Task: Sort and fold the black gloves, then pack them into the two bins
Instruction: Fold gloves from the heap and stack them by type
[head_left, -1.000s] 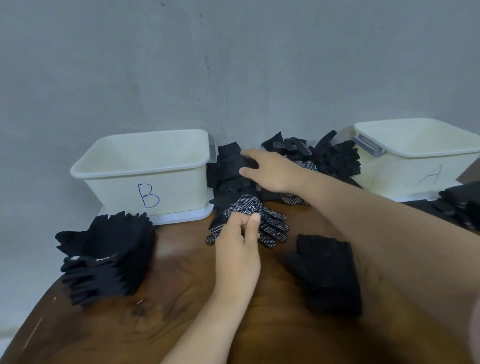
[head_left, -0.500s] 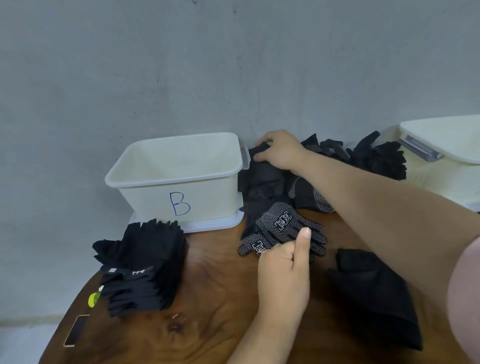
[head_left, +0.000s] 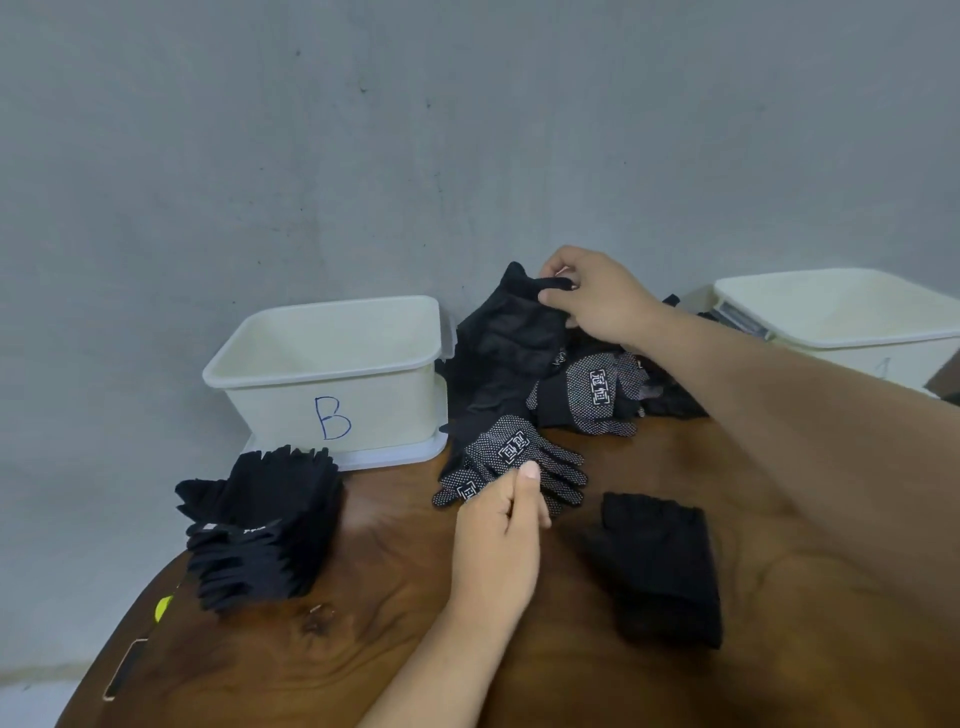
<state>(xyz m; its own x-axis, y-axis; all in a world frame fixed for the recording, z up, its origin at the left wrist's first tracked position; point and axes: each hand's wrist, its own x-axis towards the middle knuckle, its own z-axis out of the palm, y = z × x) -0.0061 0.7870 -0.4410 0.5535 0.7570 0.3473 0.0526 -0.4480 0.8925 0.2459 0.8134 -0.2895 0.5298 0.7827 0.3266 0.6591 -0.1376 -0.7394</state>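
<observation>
- Grey wall (head_left: 467, 130) rises behind bin B (head_left: 332, 405), which sits on a wooden table (head_left: 363, 649).
- Second white bin (head_left: 841, 312) stands well right of bin B.
- Stacked gloves (head_left: 260, 525) lie just in front of bin B, toward its left.
- Folded gloves (head_left: 660, 566) lie front-right of bin B.
- Right hand (head_left: 597, 296), just right of bin B, pinches a plain black glove (head_left: 514, 332) with curled fingers.
- Left hand (head_left: 498, 535), before bin B's right corner, pinches a dotted glove (head_left: 514, 457) between thumb and curled fingers.
</observation>
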